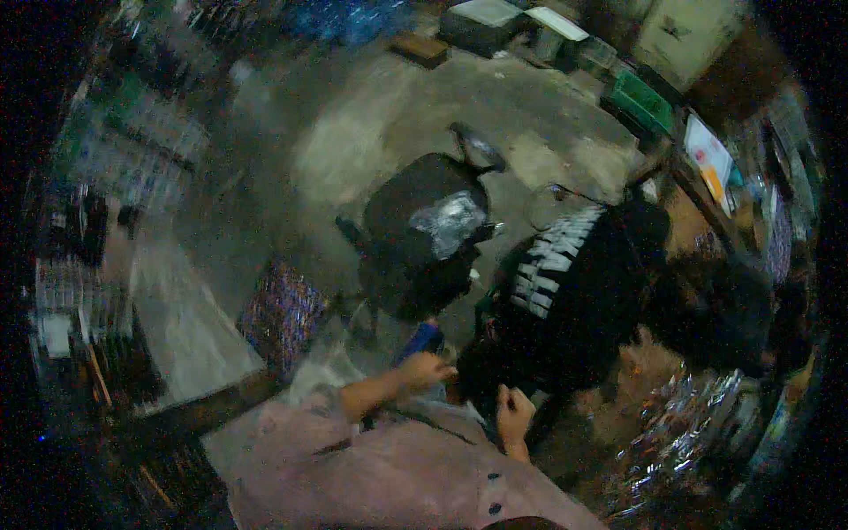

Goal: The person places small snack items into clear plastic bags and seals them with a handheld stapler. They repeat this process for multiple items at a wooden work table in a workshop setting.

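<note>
The picture is dark and blurred. My left hand [427,371] reaches in from the left at the lower middle, its fingers partly curled, just below a blue object [422,339]. My right hand [515,414] is to its right, with bent fingers, close to the lower edge of a large black garment [563,338] with white markings. Whether either hand holds something cannot be made out. Beyond them stands a dark rounded object [404,199], perhaps a seat, with shiny silvery material [450,222] on it.
A green crate [639,103] and dark boxes [480,30] line the back right. A brown block [421,50] lies on the concrete floor [351,139]. At left are a pale board-like surface [189,324] and a patterned purple item [281,311]. Shiny material [682,424] is at lower right.
</note>
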The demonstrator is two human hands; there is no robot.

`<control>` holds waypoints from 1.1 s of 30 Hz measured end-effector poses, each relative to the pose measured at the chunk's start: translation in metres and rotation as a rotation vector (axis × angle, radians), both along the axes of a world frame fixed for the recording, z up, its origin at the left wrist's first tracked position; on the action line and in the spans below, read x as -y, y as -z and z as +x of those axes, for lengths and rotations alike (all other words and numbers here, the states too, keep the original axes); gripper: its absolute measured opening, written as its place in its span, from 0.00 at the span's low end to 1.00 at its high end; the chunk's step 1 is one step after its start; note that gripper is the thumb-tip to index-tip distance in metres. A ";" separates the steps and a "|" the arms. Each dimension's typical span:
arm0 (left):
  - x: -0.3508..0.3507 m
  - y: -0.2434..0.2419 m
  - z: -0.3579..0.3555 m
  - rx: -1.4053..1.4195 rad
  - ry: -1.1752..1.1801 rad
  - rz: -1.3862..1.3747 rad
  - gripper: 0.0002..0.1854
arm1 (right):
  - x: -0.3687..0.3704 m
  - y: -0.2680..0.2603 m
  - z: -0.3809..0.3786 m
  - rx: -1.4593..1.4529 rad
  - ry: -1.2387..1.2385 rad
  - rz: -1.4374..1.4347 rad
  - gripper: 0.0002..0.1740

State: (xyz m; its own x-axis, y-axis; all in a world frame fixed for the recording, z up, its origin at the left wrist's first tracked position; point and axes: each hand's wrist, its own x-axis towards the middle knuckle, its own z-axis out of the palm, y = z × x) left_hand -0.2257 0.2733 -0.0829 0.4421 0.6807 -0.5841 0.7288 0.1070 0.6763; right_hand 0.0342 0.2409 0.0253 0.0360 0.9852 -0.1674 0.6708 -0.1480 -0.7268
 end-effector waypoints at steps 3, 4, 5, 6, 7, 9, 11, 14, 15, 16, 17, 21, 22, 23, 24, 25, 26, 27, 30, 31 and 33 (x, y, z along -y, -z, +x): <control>0.005 0.005 -0.104 -0.099 -0.371 -0.063 0.35 | -0.089 0.000 -0.087 -0.120 -0.259 0.057 0.20; 0.016 0.007 -0.143 -0.154 -0.472 -0.176 0.34 | -0.120 0.012 -0.118 -0.109 -0.339 0.118 0.20; 0.031 0.012 -0.186 -0.163 -0.571 -0.248 0.33 | -0.148 0.027 -0.147 -0.133 -0.393 0.016 0.20; 0.056 0.012 -0.222 -0.283 -0.649 -0.216 0.32 | -0.179 0.049 -0.181 -0.255 -0.409 -0.094 0.21; 0.088 0.010 -0.246 -0.403 -0.752 -0.093 0.31 | -0.199 0.068 -0.209 -0.225 -0.345 -0.209 0.22; 0.163 -0.006 -0.280 -0.482 -0.782 0.188 0.29 | -0.232 0.106 -0.253 -0.086 -0.407 -0.075 0.28; 0.234 -0.036 -0.291 -0.631 -0.963 -0.353 0.27 | -0.249 0.132 -0.297 -0.030 -0.400 -0.146 0.30; 0.297 -0.091 -0.286 -0.588 -1.294 -0.648 0.28 | -0.267 0.151 -0.343 -0.213 -0.488 -0.340 0.31; 0.302 -0.107 -0.286 -0.549 -1.385 -0.659 0.28 | -0.272 0.153 -0.353 -0.267 -0.490 -0.380 0.31; 0.302 -0.121 -0.286 -0.501 -1.478 -0.677 0.28 | -0.275 0.153 -0.363 -0.253 -0.499 -0.401 0.31; 0.295 -0.131 -0.290 -0.457 -1.544 -0.674 0.28 | -0.281 0.153 -0.373 -0.228 -0.482 -0.408 0.31; 0.238 -0.142 -0.321 -0.271 -1.663 -0.517 0.29 | -0.311 0.161 -0.393 -0.164 -0.478 -0.467 0.29; 0.225 -0.141 -0.330 -0.233 -1.675 -0.472 0.29 | -0.318 0.165 -0.402 -0.181 -0.479 -0.469 0.29; 0.212 -0.137 -0.336 -0.191 -1.684 -0.428 0.29 | -0.325 0.173 -0.409 -0.205 -0.483 -0.464 0.29; 0.197 -0.134 -0.345 -0.157 -1.686 -0.393 0.29 | -0.336 0.182 -0.414 -0.195 -0.468 -0.508 0.30; 0.184 -0.132 -0.355 -0.133 -1.691 -0.364 0.29 | -0.348 0.194 -0.421 -0.122 -0.441 -0.502 0.31; 0.175 -0.131 -0.363 -0.117 -1.695 -0.339 0.29 | -0.350 0.208 -0.423 -0.079 -0.431 -0.470 0.31; 0.166 -0.131 -0.373 -0.108 -1.712 -0.326 0.29 | -0.354 0.223 -0.422 -0.084 -0.365 -0.540 0.30; 0.140 -0.139 -0.419 -0.083 -1.773 -0.301 0.30 | -0.360 0.267 -0.415 0.044 -0.328 -0.563 0.30; 0.127 -0.142 -0.442 -0.082 -1.791 -0.289 0.30 | -0.359 0.279 -0.412 0.111 -0.338 -0.524 0.30; 0.092 -0.149 -0.502 -0.077 -1.820 -0.232 0.30 | -0.359 0.298 -0.406 0.122 -0.308 -0.579 0.30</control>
